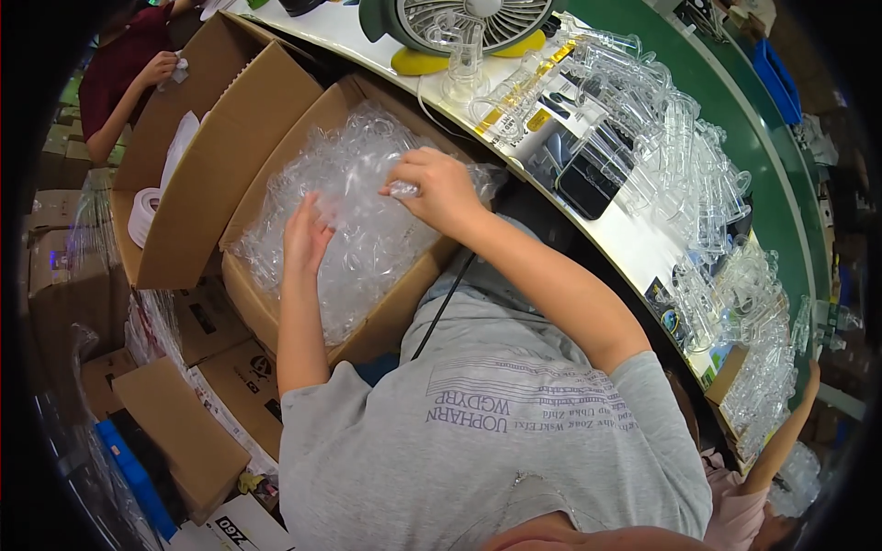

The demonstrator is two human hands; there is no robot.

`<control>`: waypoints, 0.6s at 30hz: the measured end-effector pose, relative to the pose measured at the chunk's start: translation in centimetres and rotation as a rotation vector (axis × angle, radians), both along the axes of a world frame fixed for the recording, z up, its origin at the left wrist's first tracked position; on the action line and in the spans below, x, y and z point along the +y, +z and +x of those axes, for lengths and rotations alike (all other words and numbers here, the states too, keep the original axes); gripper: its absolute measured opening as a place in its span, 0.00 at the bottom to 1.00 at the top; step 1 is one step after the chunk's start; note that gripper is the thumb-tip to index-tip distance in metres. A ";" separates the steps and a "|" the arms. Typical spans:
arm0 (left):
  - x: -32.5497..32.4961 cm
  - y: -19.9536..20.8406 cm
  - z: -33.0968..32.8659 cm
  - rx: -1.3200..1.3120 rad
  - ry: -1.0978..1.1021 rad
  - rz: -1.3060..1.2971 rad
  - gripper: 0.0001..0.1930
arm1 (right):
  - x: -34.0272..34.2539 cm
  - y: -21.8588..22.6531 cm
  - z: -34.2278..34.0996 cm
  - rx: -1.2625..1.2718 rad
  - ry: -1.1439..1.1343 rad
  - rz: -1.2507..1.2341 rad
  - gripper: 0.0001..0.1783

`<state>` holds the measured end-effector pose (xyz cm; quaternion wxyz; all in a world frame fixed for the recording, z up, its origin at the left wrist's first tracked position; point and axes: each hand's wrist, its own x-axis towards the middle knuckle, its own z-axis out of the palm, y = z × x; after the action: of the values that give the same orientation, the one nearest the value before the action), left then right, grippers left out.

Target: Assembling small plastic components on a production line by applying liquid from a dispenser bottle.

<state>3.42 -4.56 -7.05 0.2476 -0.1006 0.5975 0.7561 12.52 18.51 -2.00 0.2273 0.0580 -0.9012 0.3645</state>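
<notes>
A cardboard box (248, 285) stands in front of me, heaped with thin clear plastic bags (367, 248). Over the heap, my right hand (436, 188) is closed, with a small clear plastic piece (402, 189) showing between its fingers; its exact kind is hard to make out. My left hand (308, 237) is raised above the box's left part, fingers apart and slightly curled, with nothing plainly held. Between the two hands some clear plastic is blurred.
On the white bench (643, 243) at right lie many clear plastic parts (680, 156), a dark phone (595, 181) and a fan (459, 28). Another open carton (211, 174) stands at left, near a person's hand (161, 69). At lower right another person's arm (781, 436) reaches toward the parts.
</notes>
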 end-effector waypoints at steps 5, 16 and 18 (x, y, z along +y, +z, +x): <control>-4.8 -7.7 -0.1 0.298 -0.471 -0.696 0.21 | 0.2 -0.5 -0.1 0.061 -0.088 -0.110 0.08; 1.3 -7.6 3.5 0.762 -0.993 -1.397 0.22 | 1.0 1.7 0.3 0.137 -0.054 -0.184 0.10; 0.7 -7.3 2.2 0.691 -0.956 -1.244 0.21 | 1.2 1.8 0.4 0.116 -0.061 -0.179 0.10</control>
<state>5.63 -3.87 -14.36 0.2436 0.2808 0.9236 0.0933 12.92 19.75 -0.23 0.2942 0.0309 -0.8518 0.4324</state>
